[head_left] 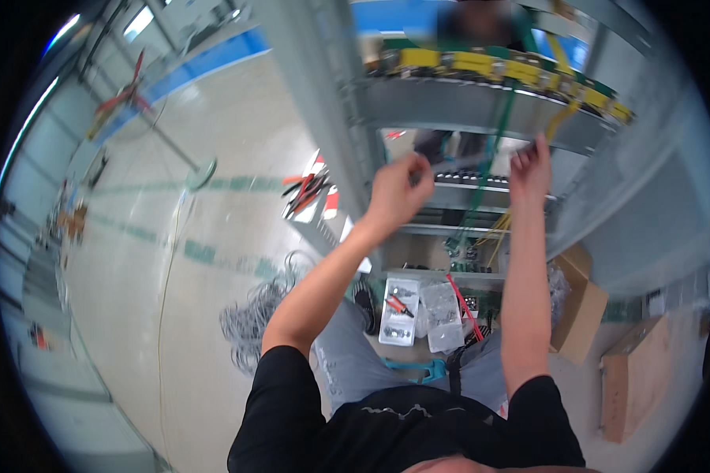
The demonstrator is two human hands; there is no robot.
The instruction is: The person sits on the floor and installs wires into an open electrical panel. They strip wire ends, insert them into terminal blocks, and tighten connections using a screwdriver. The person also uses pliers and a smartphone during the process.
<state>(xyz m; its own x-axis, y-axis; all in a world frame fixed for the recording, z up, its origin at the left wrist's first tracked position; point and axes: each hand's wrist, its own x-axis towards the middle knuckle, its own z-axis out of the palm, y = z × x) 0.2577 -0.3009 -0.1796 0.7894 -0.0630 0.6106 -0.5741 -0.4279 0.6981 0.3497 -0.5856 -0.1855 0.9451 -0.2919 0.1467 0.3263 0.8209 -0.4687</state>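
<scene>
My left hand (402, 188) is raised in front of a grey metal cabinet frame (312, 102), its fingers curled into a pinch. A thin pale strip (469, 162), blurred, runs from its fingertips toward my right hand (531, 169). That hand is also closed, and what its fingers hold is too blurred to tell. Just above the right fingertips a yellow wire (562, 120) bends down from a row of yellow and green blocks (473, 63). Between my hands hang green wires (500, 126), reaching down into the cabinet.
Pliers and other hand tools (306, 193) lie on a ledge at left. Below are a white parts tray (399, 315), a clear bag (442, 315) and a cardboard box (580, 303). Coiled grey wire (252, 323) lies on the floor. Another person (481, 24) stands behind the cabinet.
</scene>
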